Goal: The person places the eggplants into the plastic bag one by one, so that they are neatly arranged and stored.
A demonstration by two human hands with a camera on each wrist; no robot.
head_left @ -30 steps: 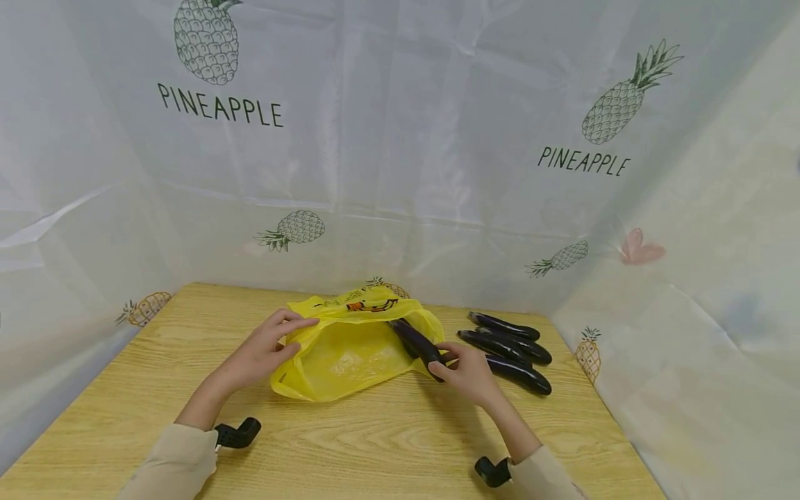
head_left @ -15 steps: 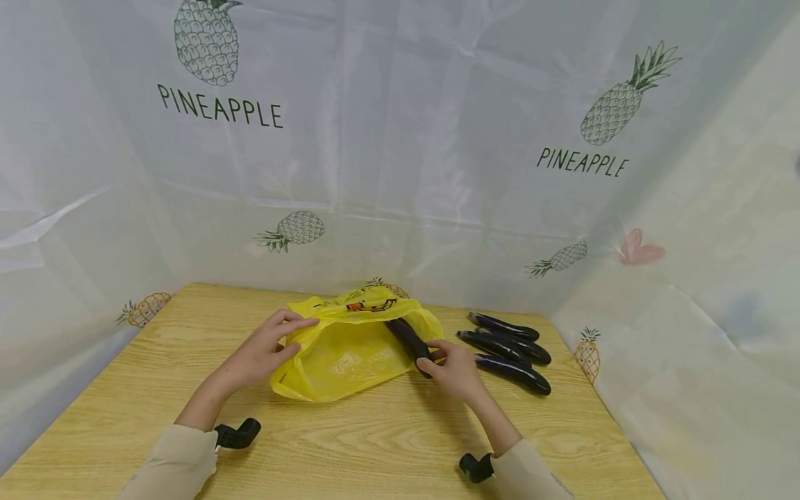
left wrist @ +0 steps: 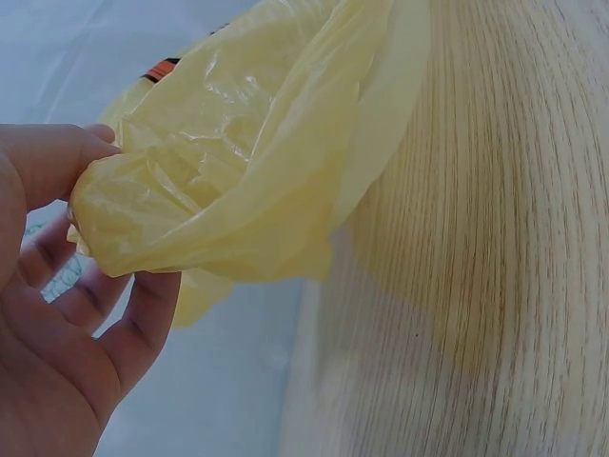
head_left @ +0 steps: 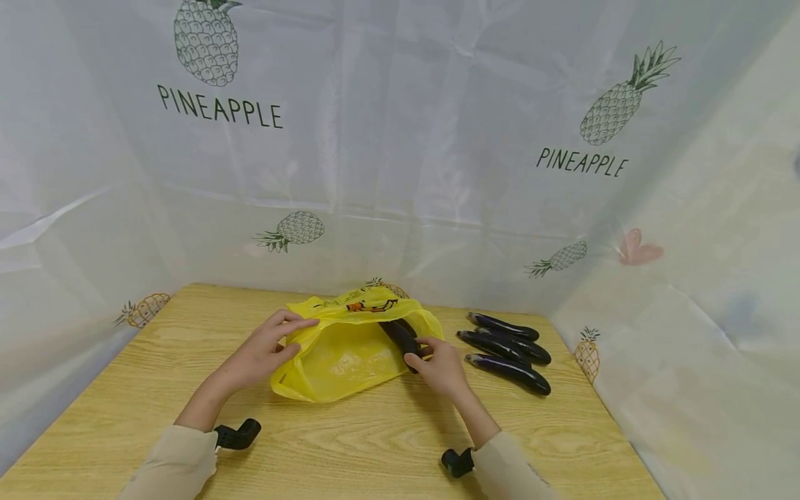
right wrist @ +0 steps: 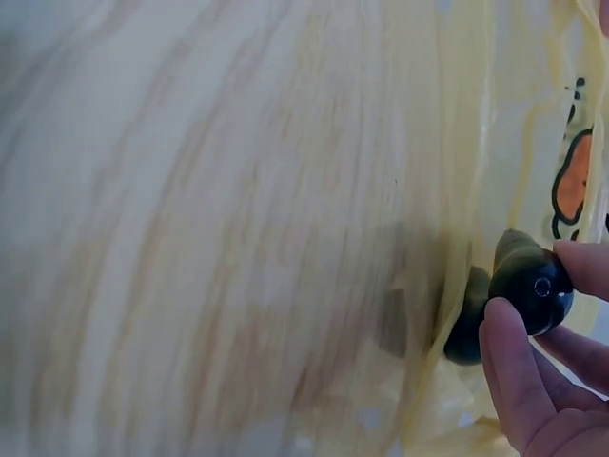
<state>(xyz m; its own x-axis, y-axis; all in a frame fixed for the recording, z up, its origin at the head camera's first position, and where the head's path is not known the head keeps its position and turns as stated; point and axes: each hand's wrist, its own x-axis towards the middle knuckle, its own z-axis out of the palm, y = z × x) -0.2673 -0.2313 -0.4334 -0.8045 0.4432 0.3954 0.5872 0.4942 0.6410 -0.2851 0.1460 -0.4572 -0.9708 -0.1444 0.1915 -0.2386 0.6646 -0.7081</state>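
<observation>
A yellow plastic bag [head_left: 340, 364] lies on its side with its mouth spread toward me. My left hand [head_left: 257, 355] grips the left edge of the mouth; in the left wrist view the thin film [left wrist: 143, 205] bunches between thumb and fingers. My right hand [head_left: 442, 368] holds a dark purple eggplant [head_left: 397, 337] by its rounded end at the right side of the mouth. The far end of that eggplant is inside the bag, hidden by the upper film. Beside it, a second eggplant [right wrist: 466, 328] lies within the bag in the right wrist view.
Several loose eggplants [head_left: 509, 373] lie grouped on the wooden table [head_left: 350, 444], right of the bag. A pale curtain [head_left: 400, 173] printed with pineapples hangs behind the table and along its sides. Black wrist cameras [head_left: 239, 435] sit at both cuffs.
My right hand has moved left, carrying the eggplant further into the bag. More of the nearest loose eggplant shows now. The left hand has stayed in place on the bag's edge.
</observation>
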